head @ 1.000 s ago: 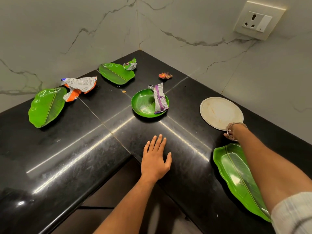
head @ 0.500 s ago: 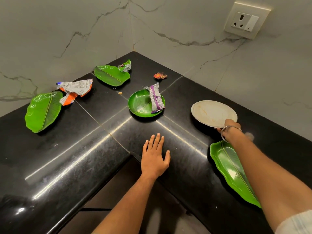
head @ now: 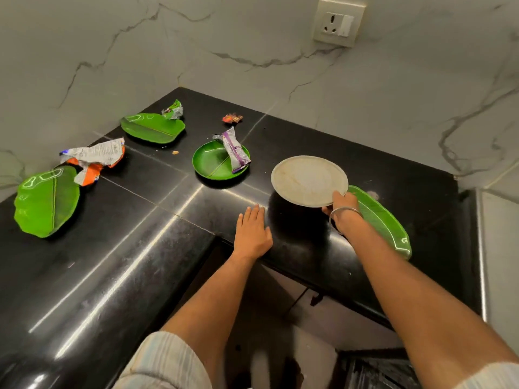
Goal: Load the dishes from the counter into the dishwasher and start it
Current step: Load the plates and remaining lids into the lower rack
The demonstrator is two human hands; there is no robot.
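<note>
Nothing is reading clearly here: the crumpled white-and-orange snack wrapper [head: 94, 158] on the glossy black stone counter [head: 118, 248] is showing rows of small print, but it is blurring beyond legibility.

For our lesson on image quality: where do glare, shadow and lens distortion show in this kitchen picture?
Head view: bright streaks of glare run along the black counter; the white plate in the right hand casts a dark shadow below it; the wide lens bows the counter edges.
</note>
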